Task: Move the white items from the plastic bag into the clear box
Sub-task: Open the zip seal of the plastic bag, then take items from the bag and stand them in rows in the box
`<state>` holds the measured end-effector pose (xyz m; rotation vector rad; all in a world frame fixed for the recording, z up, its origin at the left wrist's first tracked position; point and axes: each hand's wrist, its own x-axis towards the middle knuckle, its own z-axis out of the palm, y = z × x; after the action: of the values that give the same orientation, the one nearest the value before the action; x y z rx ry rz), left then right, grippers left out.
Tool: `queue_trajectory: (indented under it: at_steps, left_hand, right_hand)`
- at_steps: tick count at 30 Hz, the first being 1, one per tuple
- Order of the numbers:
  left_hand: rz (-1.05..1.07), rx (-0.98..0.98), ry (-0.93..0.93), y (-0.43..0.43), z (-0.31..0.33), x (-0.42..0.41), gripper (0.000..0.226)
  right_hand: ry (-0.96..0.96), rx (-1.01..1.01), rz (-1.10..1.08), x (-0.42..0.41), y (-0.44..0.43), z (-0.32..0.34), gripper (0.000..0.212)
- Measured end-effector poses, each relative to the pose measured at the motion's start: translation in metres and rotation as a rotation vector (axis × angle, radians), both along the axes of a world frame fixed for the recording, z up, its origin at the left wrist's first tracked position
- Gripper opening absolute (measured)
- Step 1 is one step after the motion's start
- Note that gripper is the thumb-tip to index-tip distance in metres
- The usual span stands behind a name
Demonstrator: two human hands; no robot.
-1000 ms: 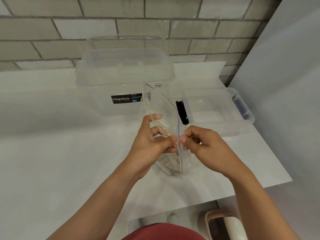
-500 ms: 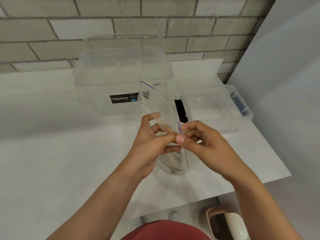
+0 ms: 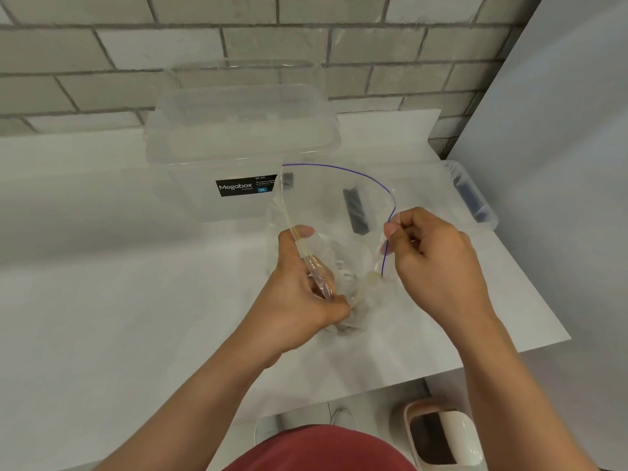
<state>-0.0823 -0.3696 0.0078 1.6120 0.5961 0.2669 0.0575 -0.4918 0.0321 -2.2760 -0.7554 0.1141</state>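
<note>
Left hand and right hand pinch the plastic bag at white table, brick wall behind.

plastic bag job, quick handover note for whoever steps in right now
Left hand pinches the yellow-strip edge of the plastic bag; right hand pinches the blue-strip edge.
Bag stands on the table, mouth pulled open, white items at its bottom.
Megabox box sits behind the bag, a lower clear box to its right.
Done: bag opened. Left: lift the items out and into the clear box.
</note>
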Motion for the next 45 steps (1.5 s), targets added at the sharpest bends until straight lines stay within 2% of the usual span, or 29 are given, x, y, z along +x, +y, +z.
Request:
queue_trajectory:
  at_steps: [5,8,10,12,13,15,17,18,22,26,28,33,35,37,40,43,45]
  left_hand:
    - [0.029,0.090,0.021,-0.004,0.009,-0.009,0.091]
    - [0.276,0.341,-0.020,0.012,0.013,-0.008,0.101]
    - [0.437,0.647,-0.099,0.035,0.020,-0.004,0.088]
    - [0.474,0.908,-0.084,0.062,0.034,0.002,0.061]
    - [0.429,0.996,0.003,0.074,0.043,0.007,0.048]
    - [0.227,1.086,0.313,0.100,0.050,0.015,0.034]
    - [0.042,0.971,0.536,0.117,0.052,0.019,0.038]
    - [0.016,0.887,0.540,0.122,0.052,0.018,0.047]
    - [0.095,0.842,0.287,0.127,0.063,0.009,0.068]
    - [0.160,0.663,0.108,0.122,0.069,-0.011,0.078]
    - [0.168,0.511,0.084,0.114,0.057,-0.021,0.067]
    - [0.275,-0.069,0.025,0.090,0.015,-0.031,0.006]
    - [0.315,-0.290,-0.006,0.091,0.007,-0.030,0.015]
    - [0.340,-0.421,-0.013,0.095,0.001,-0.031,0.026]
    - [0.308,-0.373,0.028,0.103,-0.006,-0.032,0.040]
    - [0.241,-0.283,0.028,0.110,-0.013,-0.032,0.044]
    - [0.181,-0.222,0.022,0.113,-0.019,-0.033,0.044]
  right_hand:
    - [-0.075,0.002,0.024,-0.003,0.011,0.010,0.014]
    - [-0.093,-0.016,0.112,-0.004,0.013,0.015,0.013]
    - [-0.066,-0.024,0.201,-0.003,0.013,0.017,0.013]
    - [-0.044,-0.043,0.271,0.000,0.015,0.019,0.012]
    - [-0.041,-0.050,0.297,0.003,0.016,0.019,0.011]
    - [-0.024,-0.032,0.340,0.006,0.021,0.021,0.011]
    - [0.042,0.022,0.367,0.011,0.029,0.023,0.011]
    - [0.081,0.041,0.370,0.012,0.034,0.025,0.012]
    - [0.141,0.164,0.332,0.017,0.054,0.039,0.023]
    - [0.249,0.367,0.223,0.020,0.066,0.042,0.031]
    - [0.386,0.427,0.181,0.020,0.071,0.030,0.031]
    - [0.579,0.450,0.061,0.010,0.077,-0.015,0.033]
    - [0.499,0.412,0.041,0.004,0.078,-0.030,0.033]
    - [0.378,0.323,0.039,-0.001,0.076,-0.038,0.030]
    - [0.356,0.235,0.165,-0.007,0.066,-0.041,0.013]
    - [0.289,0.136,0.311,-0.003,0.059,-0.046,0.028]
    - [0.141,0.102,0.358,0.003,0.059,-0.053,0.025]
